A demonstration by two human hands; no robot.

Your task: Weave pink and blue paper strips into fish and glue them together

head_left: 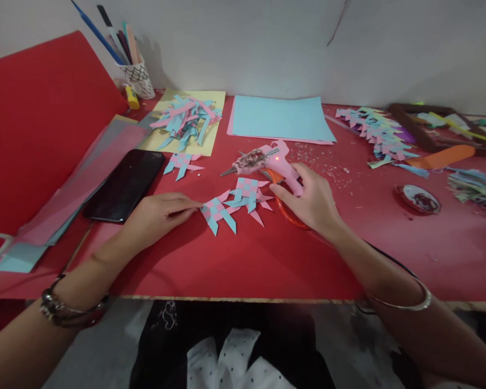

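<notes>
My left hand is closed, its fingertips pinching the left corner of a woven pink-and-blue paper fish that lies on the red tabletop. Just right of it, touching or overlapping, lies a second woven paper fish. In my right hand is the handle of a pink hot glue gun, whose small light glows orange. Its metal nozzle points left, above the paper fish. Orange-handled scissors lie partly hidden under my right hand. A third woven piece rests farther back on the left.
A black phone lies by my left wrist. Behind are paper strips on yellow paper and blue sheets. To the right sit a woven chain, a small round dish and a brown tray. A pen cup stands back left.
</notes>
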